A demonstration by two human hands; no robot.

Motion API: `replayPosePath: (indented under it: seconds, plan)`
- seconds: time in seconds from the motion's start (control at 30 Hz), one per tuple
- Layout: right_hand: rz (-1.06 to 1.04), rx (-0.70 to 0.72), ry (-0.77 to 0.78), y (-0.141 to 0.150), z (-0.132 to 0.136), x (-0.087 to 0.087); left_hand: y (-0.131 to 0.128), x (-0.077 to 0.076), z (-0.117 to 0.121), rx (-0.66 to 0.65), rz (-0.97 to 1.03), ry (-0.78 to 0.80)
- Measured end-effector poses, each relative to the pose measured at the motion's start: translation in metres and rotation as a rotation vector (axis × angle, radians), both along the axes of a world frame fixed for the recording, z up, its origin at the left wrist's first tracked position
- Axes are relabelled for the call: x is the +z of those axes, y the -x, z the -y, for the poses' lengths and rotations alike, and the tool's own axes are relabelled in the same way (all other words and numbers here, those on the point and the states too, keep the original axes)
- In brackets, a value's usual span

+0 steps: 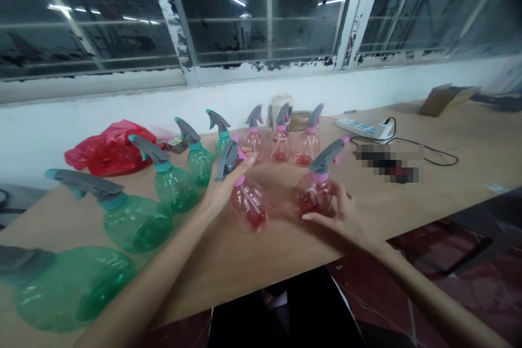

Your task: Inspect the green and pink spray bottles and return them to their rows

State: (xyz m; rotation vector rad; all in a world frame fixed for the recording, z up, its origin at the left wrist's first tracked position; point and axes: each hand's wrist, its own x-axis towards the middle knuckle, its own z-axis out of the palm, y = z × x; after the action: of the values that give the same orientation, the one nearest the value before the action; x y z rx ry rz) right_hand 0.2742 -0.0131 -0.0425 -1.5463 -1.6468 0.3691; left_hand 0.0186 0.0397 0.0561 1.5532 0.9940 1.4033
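My left hand [223, 182] is closed around the grey spray head of a pink spray bottle [250, 207], which tilts a little. My right hand [340, 215] curls its fingers and thumb about the round body of another pink spray bottle [313, 194], upright on the table. Behind these stand three more pink bottles in a row, among them one at the right end [306, 144]. To the left runs a line of several green spray bottles with grey heads, such as the large one [136, 223] beside my left forearm.
A red plastic bag [112, 147] lies at the back left of the wooden table [281, 269]. On the right are a white power strip [362, 129] with a black cable, a pixelated dark object [387, 164] and an open cardboard box [442, 99]. Windows line the wall behind.
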Motion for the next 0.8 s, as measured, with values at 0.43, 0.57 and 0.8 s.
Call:
replayPosePath:
  seconds: [0.43, 0.57, 0.8]
  plan:
    - [-0.204, 0.417, 0.000, 0.027, 0.024, 0.008, -0.034, 0.000, -0.017, -0.116, -0.031, -0.038]
    - [-0.399, 0.222, 0.074, 0.009, -0.001, 0.017, -0.048, -0.004, -0.023, -0.127, 0.030, 0.021]
    - [-0.338, 0.402, 0.051, 0.023, -0.047, 0.019, -0.080, 0.003, -0.034, -0.214, 0.111, 0.114]
